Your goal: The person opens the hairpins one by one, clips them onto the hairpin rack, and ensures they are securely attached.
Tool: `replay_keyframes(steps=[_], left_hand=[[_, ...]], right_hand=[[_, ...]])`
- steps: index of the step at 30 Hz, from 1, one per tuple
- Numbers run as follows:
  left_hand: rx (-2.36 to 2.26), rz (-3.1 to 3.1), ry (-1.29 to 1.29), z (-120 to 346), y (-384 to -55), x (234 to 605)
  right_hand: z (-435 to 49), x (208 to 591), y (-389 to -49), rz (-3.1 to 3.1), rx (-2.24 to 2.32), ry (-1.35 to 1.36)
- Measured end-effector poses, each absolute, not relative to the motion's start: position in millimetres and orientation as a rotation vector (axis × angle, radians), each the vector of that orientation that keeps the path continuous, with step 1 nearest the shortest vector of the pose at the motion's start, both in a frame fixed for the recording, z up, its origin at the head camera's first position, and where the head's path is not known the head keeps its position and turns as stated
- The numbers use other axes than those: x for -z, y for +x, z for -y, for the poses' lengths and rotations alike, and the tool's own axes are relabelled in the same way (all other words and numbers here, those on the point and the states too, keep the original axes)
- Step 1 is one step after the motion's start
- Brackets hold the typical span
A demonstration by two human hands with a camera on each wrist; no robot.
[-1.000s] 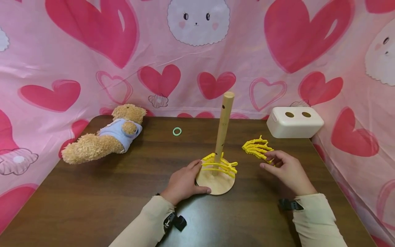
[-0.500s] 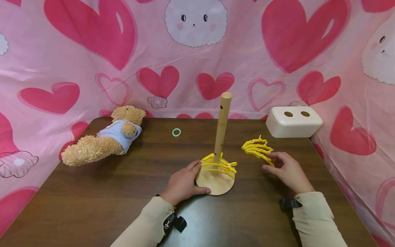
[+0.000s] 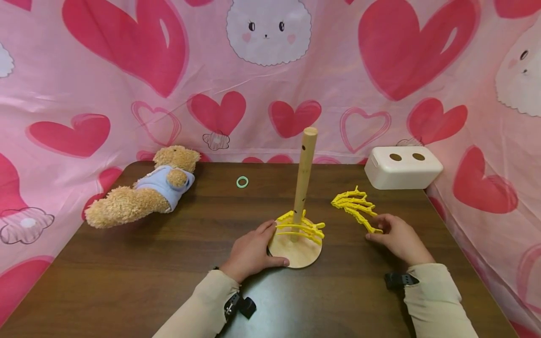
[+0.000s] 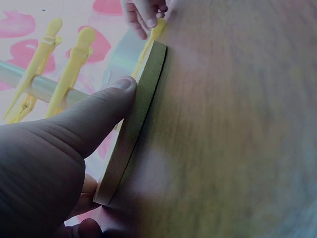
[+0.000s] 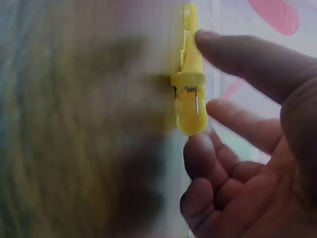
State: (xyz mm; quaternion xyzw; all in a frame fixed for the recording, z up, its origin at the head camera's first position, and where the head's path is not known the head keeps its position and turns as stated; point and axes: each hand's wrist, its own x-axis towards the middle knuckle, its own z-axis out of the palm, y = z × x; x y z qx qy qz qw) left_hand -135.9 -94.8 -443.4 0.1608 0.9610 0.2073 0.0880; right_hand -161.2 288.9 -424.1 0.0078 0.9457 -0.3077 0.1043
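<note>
In the head view my left hand (image 3: 251,251) holds the round base (image 3: 295,257) of an upright wooden stand by its left side. Its thumb lies along the base's rim (image 4: 132,124) in the left wrist view. Several yellow clips (image 3: 312,229) hang across the lower part of the post (image 3: 305,169). To the right, my right hand (image 3: 399,239) pinches the near end of one long toothed yellow clip (image 3: 364,222) on the table. A spring shows on that clip (image 5: 192,106) in the right wrist view. More yellow clips (image 3: 352,201) lie fanned just beyond.
A teddy bear (image 3: 154,188) in a blue shirt lies at the back left. A small green ring (image 3: 242,186) is near the table's (image 3: 211,291) far edge. At the back right stands a white box (image 3: 401,173) with two round holes. A pink heart-patterned cloth hangs behind.
My right hand has drawn back slightly to the right and toward me. One yellow clip has swung away from the fanned bunch with it. My left hand has stayed on the base.
</note>
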Motion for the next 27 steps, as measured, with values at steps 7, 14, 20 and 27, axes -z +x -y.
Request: replay_keyframes(steps=[7, 14, 20, 27], left_hand=[[-0.616, -2.868, 0.482, 94.8, -135.6, 443.1], [-0.624, -2.858, 0.473, 95.1, -134.4, 444.4], [-0.626, -2.867, 0.488, 95.2, -135.5, 445.0], [-0.604, -2.862, 0.480, 94.5, -135.5, 442.3]], right_hand=[[-299.5, 423.0, -160.2, -2.733, 0.830, 0.095], [-298.7, 421.4, -157.8, -2.791, 0.856, 0.091], [-292.2, 423.9, -156.3, -3.001, 1.084, -0.024], [-284.8, 421.3, -152.4, -3.066, 1.201, -0.098]])
